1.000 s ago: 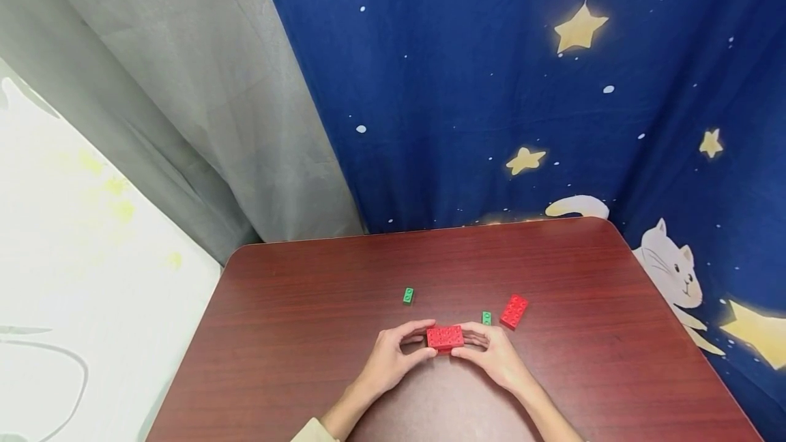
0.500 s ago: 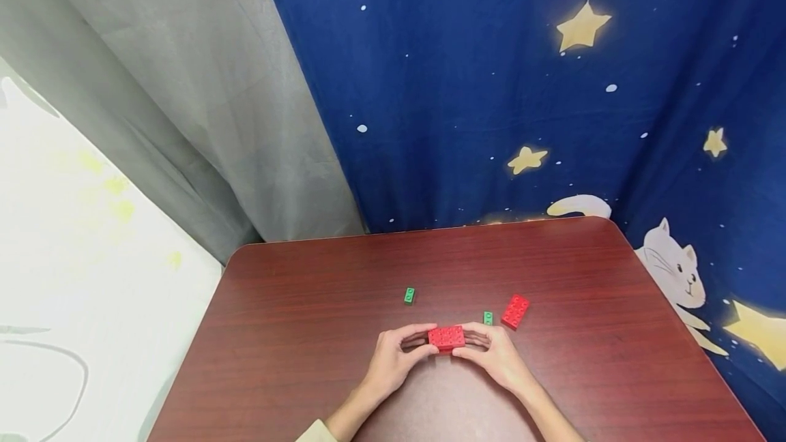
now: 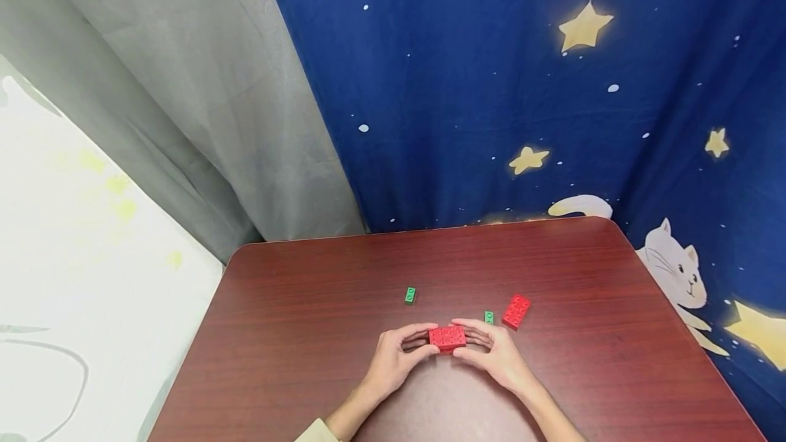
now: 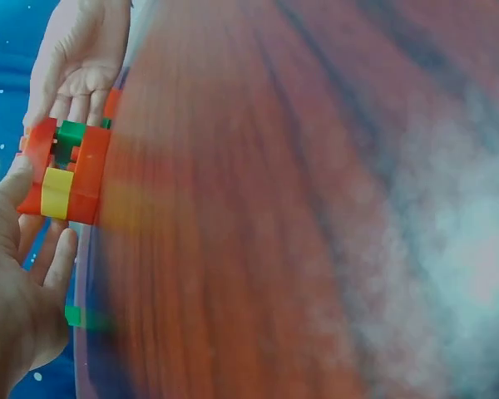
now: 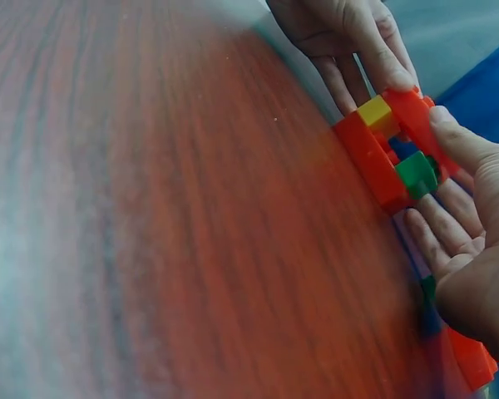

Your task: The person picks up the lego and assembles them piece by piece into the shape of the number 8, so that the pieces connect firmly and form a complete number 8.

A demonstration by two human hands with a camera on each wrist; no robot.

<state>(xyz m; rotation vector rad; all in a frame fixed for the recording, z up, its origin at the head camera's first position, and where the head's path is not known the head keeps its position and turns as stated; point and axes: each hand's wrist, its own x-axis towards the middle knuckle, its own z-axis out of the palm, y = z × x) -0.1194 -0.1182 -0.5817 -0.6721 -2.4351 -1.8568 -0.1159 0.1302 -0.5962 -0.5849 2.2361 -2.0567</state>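
Note:
A stack of toy building bricks (image 3: 447,337) sits between the two hands, near the middle of the table. Its top red brick (image 4: 38,150) lies over a lower red brick (image 4: 90,179), with a yellow brick (image 4: 56,191) and a green brick (image 4: 71,137) between them. The right wrist view also shows a blue brick (image 5: 402,148) inside the gap. At the left end, my left hand (image 3: 391,359) grips the stack, thumb on the top brick's near side. My right hand (image 3: 496,353) holds the other end, thumb at the near edge and index finger along the far edge.
Behind the stack lies a small green brick (image 3: 410,295). Beyond the right hand are another green brick (image 3: 488,318), partly covered by it, and a loose red brick (image 3: 516,311). The dark red table (image 3: 295,333) ends at blue and grey curtains.
The right index finger has moved left along the far edge of the stack. Both hands keep their places around the stack; the head view has shifted slightly.

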